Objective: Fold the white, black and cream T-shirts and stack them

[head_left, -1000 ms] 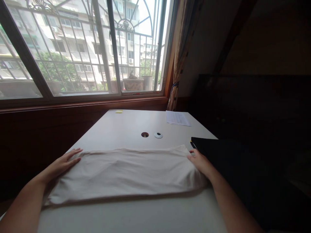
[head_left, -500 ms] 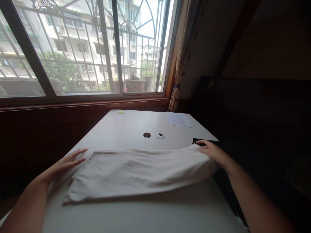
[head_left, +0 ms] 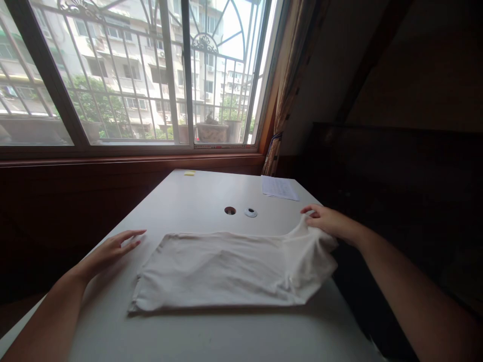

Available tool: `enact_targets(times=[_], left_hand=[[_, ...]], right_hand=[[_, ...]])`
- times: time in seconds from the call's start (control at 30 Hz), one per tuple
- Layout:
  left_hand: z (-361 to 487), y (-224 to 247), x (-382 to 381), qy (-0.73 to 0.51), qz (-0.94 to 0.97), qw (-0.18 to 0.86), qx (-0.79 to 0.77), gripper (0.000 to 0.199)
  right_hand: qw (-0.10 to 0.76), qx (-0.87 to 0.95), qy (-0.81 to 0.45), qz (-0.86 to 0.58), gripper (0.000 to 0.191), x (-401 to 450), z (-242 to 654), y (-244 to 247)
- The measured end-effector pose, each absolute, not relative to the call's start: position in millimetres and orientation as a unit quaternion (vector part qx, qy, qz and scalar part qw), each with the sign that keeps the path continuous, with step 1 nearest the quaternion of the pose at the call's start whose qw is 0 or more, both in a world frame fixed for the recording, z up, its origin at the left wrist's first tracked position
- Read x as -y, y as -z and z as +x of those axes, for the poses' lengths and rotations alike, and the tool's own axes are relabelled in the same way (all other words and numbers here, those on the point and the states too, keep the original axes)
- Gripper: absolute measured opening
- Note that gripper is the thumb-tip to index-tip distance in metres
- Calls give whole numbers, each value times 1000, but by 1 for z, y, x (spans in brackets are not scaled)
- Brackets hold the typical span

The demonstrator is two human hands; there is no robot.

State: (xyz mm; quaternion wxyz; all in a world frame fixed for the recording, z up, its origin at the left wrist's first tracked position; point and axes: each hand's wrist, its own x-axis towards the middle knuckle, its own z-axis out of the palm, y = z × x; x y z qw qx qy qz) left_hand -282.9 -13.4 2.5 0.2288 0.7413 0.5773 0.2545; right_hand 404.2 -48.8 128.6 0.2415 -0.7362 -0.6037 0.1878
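A white cloth garment (head_left: 222, 271), folded into a long strip, lies across the white table (head_left: 211, 334). Its exact kind does not show. My right hand (head_left: 326, 221) pinches the upper right corner and holds it raised off the tabletop, so that end bunches into loose creases. My left hand (head_left: 109, 254) is to the left of the cloth, apart from its left edge, fingers stretched out and holding nothing. The left end of the cloth lies flat on the table.
Toward the far edge lie printed papers (head_left: 279, 188) and a small yellow note (head_left: 189, 173). A round cable hole (head_left: 230, 211) is in the tabletop, with its white cover (head_left: 250, 213) beside it. Beyond stand a barred window (head_left: 151, 75) and a tied curtain (head_left: 277, 136).
My right hand has lifted the right end of the cloth, which now bunches up. The left end has slid rightward, away from my left hand, which moved slightly right.
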Motion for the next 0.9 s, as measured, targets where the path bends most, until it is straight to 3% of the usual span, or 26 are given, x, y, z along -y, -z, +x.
enact_targets(times=[0.23,0.37,0.47,0.67,0.8,0.9], left_hand=[[-289,4,8,-265,734,232,-580,68],[-292,7,6,-267,731,241,-580,66],[-292,8,5,-257,734,241,-581,64],[-283,7,6,-253,764,203,-558,57],[-262,2,10,-267,789,178,-524,51],[-240,-1,14,-273,815,166,-483,49]], right_hand=[[239,626,-415,-616,51,53,267,-171],[265,651,-540,-463,60,64,202,-172],[252,671,-583,-383,56,72,182,-162],[197,741,-413,-491,29,67,214,-109],[129,753,-194,-616,42,74,245,-60],[113,725,-129,-667,53,83,255,-30]])
